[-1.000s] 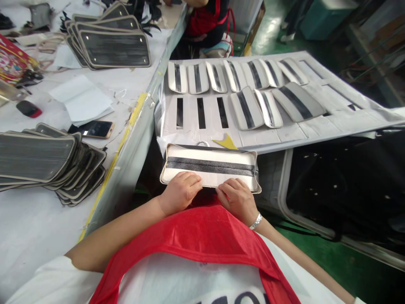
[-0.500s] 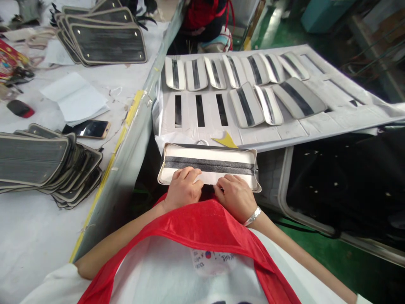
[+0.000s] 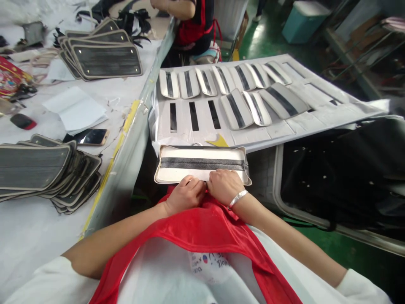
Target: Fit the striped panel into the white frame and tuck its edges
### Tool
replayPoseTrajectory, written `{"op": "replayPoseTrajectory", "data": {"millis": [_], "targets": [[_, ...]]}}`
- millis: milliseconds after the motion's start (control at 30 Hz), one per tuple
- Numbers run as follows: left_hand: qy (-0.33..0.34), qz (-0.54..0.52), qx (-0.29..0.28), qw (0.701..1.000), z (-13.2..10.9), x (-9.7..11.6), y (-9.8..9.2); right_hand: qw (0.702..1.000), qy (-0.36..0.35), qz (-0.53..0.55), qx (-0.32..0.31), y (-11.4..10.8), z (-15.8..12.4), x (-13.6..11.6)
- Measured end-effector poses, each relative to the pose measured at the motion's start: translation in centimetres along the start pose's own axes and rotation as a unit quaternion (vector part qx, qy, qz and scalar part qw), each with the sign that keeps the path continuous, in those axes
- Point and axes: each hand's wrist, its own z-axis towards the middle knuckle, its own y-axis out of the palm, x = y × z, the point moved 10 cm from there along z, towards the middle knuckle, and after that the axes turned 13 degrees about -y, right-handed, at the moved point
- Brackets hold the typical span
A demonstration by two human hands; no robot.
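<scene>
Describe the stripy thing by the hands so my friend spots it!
Find the big pale board bearing striped panels. By its near edge, just beyond the red apron, is a cream panel. Unlike the others, its dark stripe runs side to side, and the left hand and right hand are at its near edge.

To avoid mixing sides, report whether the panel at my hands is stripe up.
Stripe up: the black stripe shows along the pale panel, left hand and right hand at its near edge.

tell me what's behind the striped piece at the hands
Behind the striped piece, a white slotted board shows, bearing striped panels, with a yellow scrap by its front edge. Whatever the striped piece blocks from view can't be seen.
</scene>
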Motion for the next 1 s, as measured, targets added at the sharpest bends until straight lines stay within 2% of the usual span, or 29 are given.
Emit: {"op": "replayPoseTrajectory", "data": {"millis": [200,300,367,533,667,800,867,1000], "targets": [[-0.026,0.039,-0.02,0.999,-0.8,0.6,0.4,0.993,-0.039,-0.007,0.112,0.1,-4.0,-1.0],[-0.03,0.051,-0.016,0.998,-1.0,0.7,0.3,0.982,-0.015,-0.01,0.19,-1.3,-5.7,0.3],[-0.032,0.054,-0.01,0.998,-1.0,0.7,0.1,0.977,0.001,-0.02,0.211,-2.0,-6.4,1.4],[-0.042,0.055,-0.001,0.998,-0.8,0.7,-0.2,0.985,-0.044,-0.029,0.166,-1.6,-6.1,2.1],[-0.047,0.059,0.019,0.997,-0.8,0.8,-0.6,0.987,-0.116,0.037,0.107,-0.3,-4.7,2.1],[-0.05,0.062,0.01,0.997,-0.6,0.8,-0.5,0.985,-0.119,0.104,0.069,0.2,-3.7,3.2],[-0.045,0.061,-0.005,0.997,-0.5,0.8,-0.2,0.982,-0.113,0.129,0.075,0.1,-3.7,3.6],[-0.026,0.058,-0.034,0.997,-0.3,1.1,0.4,0.978,-0.085,0.132,0.135,-0.2,-4.0,3.9]]}}
